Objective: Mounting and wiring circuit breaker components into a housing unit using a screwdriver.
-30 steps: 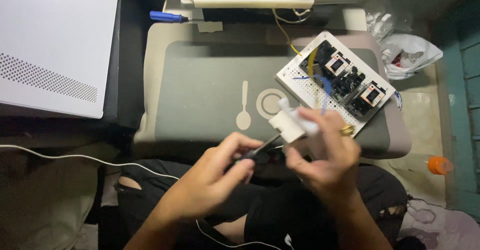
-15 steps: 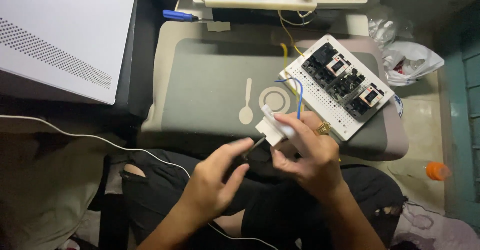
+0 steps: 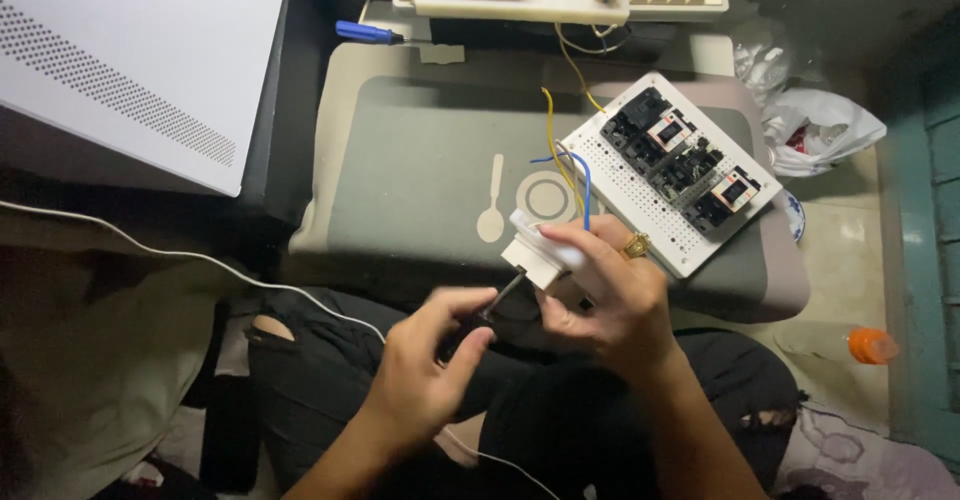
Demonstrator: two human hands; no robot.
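Above the grey tray [image 3: 400, 160], right hand [image 3: 610, 300] fingers clamped around white socket [image 3: 535, 255].

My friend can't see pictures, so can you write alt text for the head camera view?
A seated person's right hand holds a small white electrical part with blue and yellow wires, while the left hand pokes a screwdriver into it. Beyond lies a grey lap tray carrying a white perforated board of black components.

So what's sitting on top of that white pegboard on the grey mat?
On the white pegboard sit several black electrical blocks, two with white faces. Yellow and blue wires run off its near edge. What lies under the blocks is covered.
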